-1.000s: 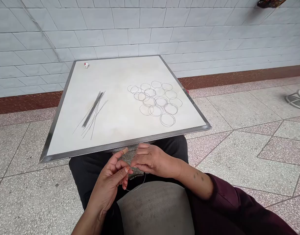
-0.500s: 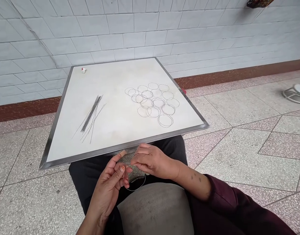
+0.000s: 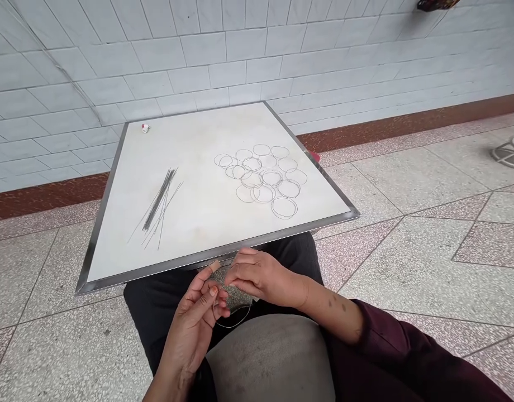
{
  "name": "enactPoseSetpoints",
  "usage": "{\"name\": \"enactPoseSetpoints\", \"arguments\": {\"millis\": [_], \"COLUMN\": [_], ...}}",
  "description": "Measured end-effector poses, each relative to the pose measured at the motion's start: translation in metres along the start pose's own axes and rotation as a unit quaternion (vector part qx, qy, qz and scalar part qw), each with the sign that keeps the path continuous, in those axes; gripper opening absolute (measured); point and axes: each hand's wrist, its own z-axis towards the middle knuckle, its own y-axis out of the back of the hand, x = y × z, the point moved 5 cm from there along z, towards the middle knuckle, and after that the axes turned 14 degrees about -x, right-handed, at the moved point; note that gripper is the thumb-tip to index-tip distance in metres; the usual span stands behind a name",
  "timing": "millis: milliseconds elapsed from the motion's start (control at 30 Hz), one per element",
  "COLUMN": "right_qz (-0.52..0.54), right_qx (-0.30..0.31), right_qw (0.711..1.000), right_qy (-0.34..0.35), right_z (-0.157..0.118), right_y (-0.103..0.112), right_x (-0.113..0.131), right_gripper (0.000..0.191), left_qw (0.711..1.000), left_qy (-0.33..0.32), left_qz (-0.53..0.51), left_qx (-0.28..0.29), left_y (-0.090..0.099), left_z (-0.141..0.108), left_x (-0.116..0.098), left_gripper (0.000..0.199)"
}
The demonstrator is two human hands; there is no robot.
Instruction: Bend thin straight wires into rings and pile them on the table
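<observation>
We work curved wire (image 3: 231, 327) between left hand (image 3: 193, 321) and right hand (image 3: 269, 279) — both grips pinching it; next move likely needs steady fingertips.

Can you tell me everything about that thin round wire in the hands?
The wire is very thin, looks like metal and seems pale. It is bent into a roundish curve, with its lower part hanging below the fingers. The left hand pinches it with the thumb and a finger, and the fingertips of the right hand seem to pinch it close by. It is off the table, on the person's side. Fingers hide some of it, so I can't tell whether its ends are joined.
</observation>
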Motion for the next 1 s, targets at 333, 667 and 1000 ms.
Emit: {"name": "enactPoseSetpoints", "arguments": {"millis": [333,667,1000], "right_qz": [0.004,-0.034,-0.035], "right_qx": [0.016,0.046,0.053], "right_qw": [0.999,0.997,0.997], "right_qy": [-0.038,-0.052,-0.05], "right_z": [-0.002,-0.007,-0.007], "right_y": [-0.01,-0.013,-0.014], "right_x": [-0.001,-0.003,-0.003], "right_gripper": [0.01,0.01,0.012], "left_qw": [0.955,0.964,0.959], "left_qy": [0.201,0.174,0.183], "left_qz": [-0.168,-0.135,-0.151], "left_qx": [0.141,0.15,0.156], "left_y": [-0.025,-0.024,-0.021], "left_z": [-0.008,-0.008,-0.005], "left_x": [0.03,0.029,0.029], "left_gripper": [0.059,0.057,0.057]}}
